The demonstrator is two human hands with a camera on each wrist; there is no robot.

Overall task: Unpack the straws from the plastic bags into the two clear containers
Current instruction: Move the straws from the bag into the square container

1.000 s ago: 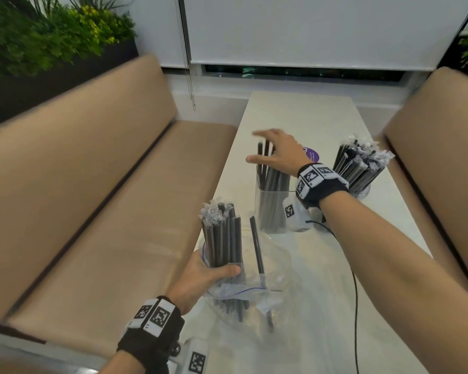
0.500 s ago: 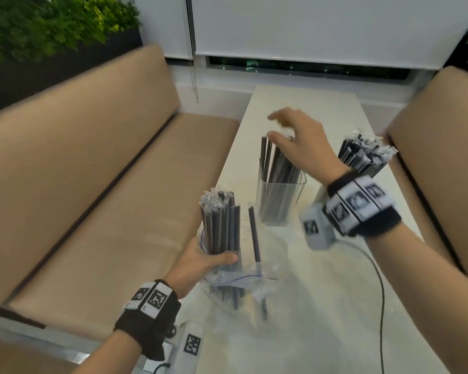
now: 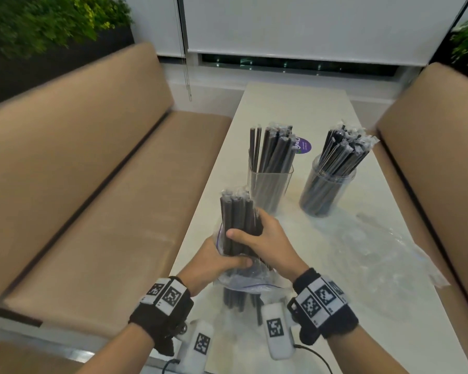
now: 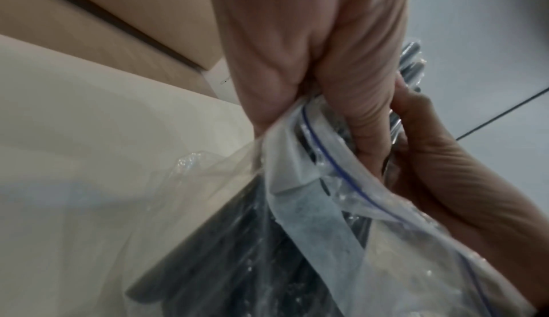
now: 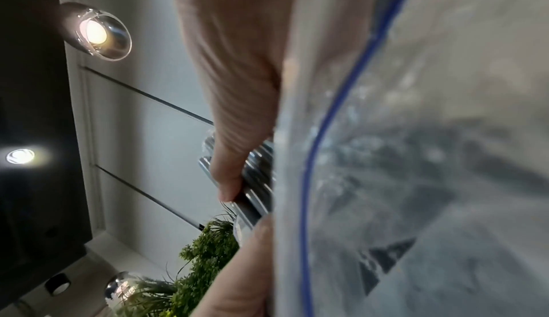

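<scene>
A bundle of black wrapped straws (image 3: 237, 214) stands upright, half out of a clear zip bag (image 3: 250, 283) with a blue seal line, at the table's near edge. My left hand (image 3: 222, 261) grips the bag's mouth and the straws low down. My right hand (image 3: 257, 238) wraps round the bundle just above it. The left wrist view shows the bag (image 4: 341, 195) and both hands close up. In the right wrist view, the right hand's fingers (image 5: 228, 176) curl on the straws (image 5: 255, 181). A square clear container (image 3: 270, 184) and a round one (image 3: 326, 190) hold straws further back.
An empty clear plastic bag (image 3: 384, 247) lies flat on the white table (image 3: 295, 103) to the right. A purple sticker (image 3: 304, 145) sits behind the square container. Tan bench seats (image 3: 92, 211) flank the table on both sides. A cable runs from my right wrist.
My right hand has left the square container and come back to grasp the bundle that my left hand holds. The loose straw beside the bundle now sits low in the bag.
</scene>
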